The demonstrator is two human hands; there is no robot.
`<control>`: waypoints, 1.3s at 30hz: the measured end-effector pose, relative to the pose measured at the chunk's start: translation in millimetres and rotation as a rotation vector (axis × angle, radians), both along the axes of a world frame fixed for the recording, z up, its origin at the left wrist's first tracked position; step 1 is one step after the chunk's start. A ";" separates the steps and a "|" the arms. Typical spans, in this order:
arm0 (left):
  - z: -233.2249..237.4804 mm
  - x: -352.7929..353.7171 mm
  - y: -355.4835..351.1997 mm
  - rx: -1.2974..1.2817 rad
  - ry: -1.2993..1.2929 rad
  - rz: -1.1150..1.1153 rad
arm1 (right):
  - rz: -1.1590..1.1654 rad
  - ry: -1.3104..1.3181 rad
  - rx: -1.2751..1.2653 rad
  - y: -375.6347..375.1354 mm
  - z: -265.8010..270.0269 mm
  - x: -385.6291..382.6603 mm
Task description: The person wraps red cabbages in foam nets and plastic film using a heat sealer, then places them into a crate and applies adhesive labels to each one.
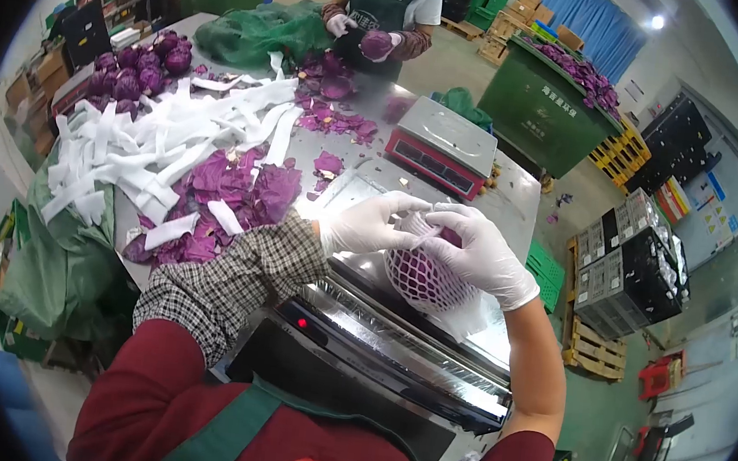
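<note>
A purple cabbage in a white foam net [431,276] rests on the metal table, just behind the wrapping machine [376,342]. My left hand [376,225], in a white glove, pinches the top edge of the net from the left. From the right, my gloved right hand [481,252] grips the same net near its opening, fingers bent together. A bit of purple leaf shows between the two hands. Many white foam nets [164,140] lie in a heap to the left, with loose purple leaves [222,190] beside them.
A scale [444,140] stands behind my hands. Whole cabbages [149,67] are piled at the back left, near a green mesh bag [259,31]. Across the table a co-worker [390,10] holds a cabbage. A green bin of leaves [540,109] stands at the back right.
</note>
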State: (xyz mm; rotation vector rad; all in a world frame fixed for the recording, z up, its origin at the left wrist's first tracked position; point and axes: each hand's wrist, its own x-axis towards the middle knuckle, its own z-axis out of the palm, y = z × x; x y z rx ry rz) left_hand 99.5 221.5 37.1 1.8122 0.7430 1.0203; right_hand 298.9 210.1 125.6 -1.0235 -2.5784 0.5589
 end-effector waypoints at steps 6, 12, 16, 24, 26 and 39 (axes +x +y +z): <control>10.6 -7.9 17.3 -0.281 -0.062 -0.151 | -0.159 0.375 -0.162 9.1 -12.2 8.6; 35.4 -9.7 18.0 -0.264 -0.352 -0.289 | -0.104 0.186 -0.199 -5.4 -3.4 2.4; 35.9 -8.3 34.1 -0.307 -0.333 -0.296 | -0.254 0.387 -0.382 -2.3 -4.8 7.8; 13.5 4.2 58.0 -0.471 -0.310 -0.240 | -0.348 0.661 -0.471 21.2 -15.2 13.4; -9.4 6.5 72.4 -0.500 -0.339 -0.206 | -0.388 0.524 -0.215 29.9 -30.9 14.3; -51.4 23.4 73.0 -0.721 -0.158 -0.150 | -0.425 0.650 -0.684 53.0 -55.9 27.8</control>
